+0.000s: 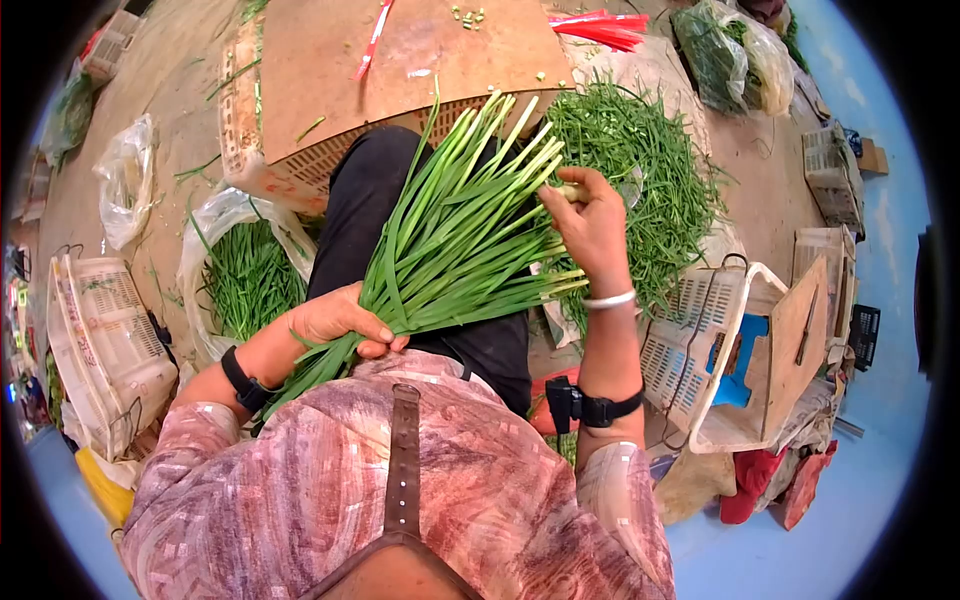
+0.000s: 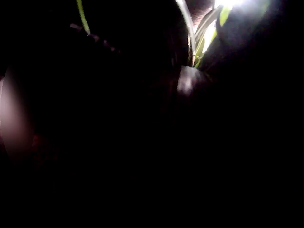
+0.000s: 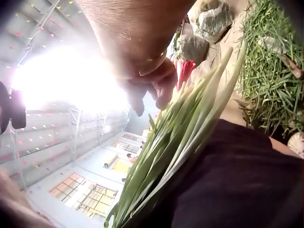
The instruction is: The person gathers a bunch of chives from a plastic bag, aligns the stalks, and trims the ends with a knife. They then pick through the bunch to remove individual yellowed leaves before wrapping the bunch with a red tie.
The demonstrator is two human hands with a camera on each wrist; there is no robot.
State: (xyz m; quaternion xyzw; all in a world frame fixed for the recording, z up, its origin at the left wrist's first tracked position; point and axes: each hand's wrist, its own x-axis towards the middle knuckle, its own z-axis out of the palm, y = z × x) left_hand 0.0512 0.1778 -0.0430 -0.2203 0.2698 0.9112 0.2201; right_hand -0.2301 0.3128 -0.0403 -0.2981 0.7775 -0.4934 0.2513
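Note:
A large bunch of garlic chives (image 1: 450,230) lies across the person's lap, pale stem ends fanned toward the upper right. The left hand (image 1: 340,318) grips the leafy end at the waist, its thumb over the leaves. At the pale ends, the right hand (image 1: 597,225) pinches a stem end between thumb and fingers. In the right wrist view the bunch (image 3: 175,137) slants upward, with the right hand (image 3: 154,85) beside its stems. The left wrist view is almost black; only a few bright leaves (image 2: 204,42) show.
A board (image 1: 420,70) on a crate stands ahead, with red ties (image 1: 605,30) on it. A heap of loose greens (image 1: 640,190) lies right; a plastic bag of greens (image 1: 250,280) sits left. Crates (image 1: 110,340) flank both sides, one tipped crate (image 1: 695,340) near the right arm.

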